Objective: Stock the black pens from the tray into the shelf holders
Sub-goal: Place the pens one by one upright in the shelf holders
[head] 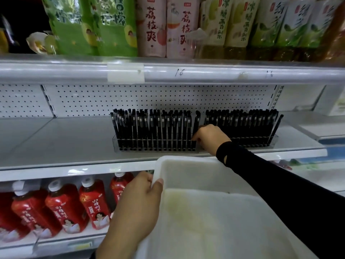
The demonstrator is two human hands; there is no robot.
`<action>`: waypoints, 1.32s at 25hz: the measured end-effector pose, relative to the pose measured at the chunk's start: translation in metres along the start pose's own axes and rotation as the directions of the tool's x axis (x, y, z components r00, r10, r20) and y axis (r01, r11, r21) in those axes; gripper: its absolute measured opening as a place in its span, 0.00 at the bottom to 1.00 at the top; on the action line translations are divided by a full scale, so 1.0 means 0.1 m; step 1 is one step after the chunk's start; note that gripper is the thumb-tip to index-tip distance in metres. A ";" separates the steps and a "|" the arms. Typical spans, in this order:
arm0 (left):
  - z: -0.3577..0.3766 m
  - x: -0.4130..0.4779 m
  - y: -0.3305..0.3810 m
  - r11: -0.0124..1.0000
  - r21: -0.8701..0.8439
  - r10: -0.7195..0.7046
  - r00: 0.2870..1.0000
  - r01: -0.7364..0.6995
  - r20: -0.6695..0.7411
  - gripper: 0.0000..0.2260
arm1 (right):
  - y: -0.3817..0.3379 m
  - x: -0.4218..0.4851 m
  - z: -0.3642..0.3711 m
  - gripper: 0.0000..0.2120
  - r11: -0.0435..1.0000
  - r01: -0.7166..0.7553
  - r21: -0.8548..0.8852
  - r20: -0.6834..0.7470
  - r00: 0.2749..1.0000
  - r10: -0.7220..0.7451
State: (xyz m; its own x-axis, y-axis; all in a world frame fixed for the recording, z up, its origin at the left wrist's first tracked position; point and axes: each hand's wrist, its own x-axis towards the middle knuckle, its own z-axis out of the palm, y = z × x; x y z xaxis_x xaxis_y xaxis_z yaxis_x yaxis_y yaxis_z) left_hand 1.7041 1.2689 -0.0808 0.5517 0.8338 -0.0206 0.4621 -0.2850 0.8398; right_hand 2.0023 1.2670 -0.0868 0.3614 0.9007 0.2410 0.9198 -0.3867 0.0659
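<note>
Two clear shelf holders stand side by side on the middle shelf, the left holder (155, 144) and the right holder (261, 142), both packed with upright black pens (149, 126). My right hand (209, 137), in a black sleeve, reaches to the gap between the holders and pinches a black pen (196, 126) at the left holder's right end. My left hand (141, 200) grips the left rim of the white tray (186, 169), thumb over the edge. The tray's inside shows only a white liner; no pens are visible in it.
Above, a shelf carries green, pink and yellow drink cartons and bottles (153, 25). Below left, red bottles (63, 204) stand in a row. The middle shelf (56, 139) left of the holders is bare metal, with a white pegboard (130, 98) behind.
</note>
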 end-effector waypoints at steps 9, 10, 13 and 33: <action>0.03 0.06 0.03 1.000 0.004 -0.004 1.000 0.004 0.005 0.12 | 0.08 -0.02 0.00 0.21 0.995 0.093 -0.026 -0.041 0.995 -0.094; 0.04 0.07 0.03 1.000 0.006 -0.001 1.000 0.001 0.004 0.12 | 0.08 -0.02 0.00 0.22 0.995 0.097 -0.025 -0.045 0.994 -0.098; 0.04 0.08 0.04 1.000 -0.005 -0.011 1.000 0.011 0.016 0.12 | 0.07 -0.04 0.01 0.20 0.996 0.086 -0.027 -0.061 0.994 -0.088; 0.06 0.11 0.01 1.000 0.010 0.010 1.000 -0.010 0.008 0.12 | 0.08 -0.12 -0.05 0.22 0.991 0.095 -0.096 -0.076 0.992 -0.103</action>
State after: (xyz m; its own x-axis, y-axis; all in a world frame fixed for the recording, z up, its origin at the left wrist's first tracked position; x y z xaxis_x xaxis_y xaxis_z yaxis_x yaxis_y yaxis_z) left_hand 1.7148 1.2747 -0.0840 0.5620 0.8270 -0.0163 0.4636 -0.2986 0.8342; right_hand 2.0049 1.2519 -0.0848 0.2526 0.9179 0.3060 0.9311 -0.3166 0.1811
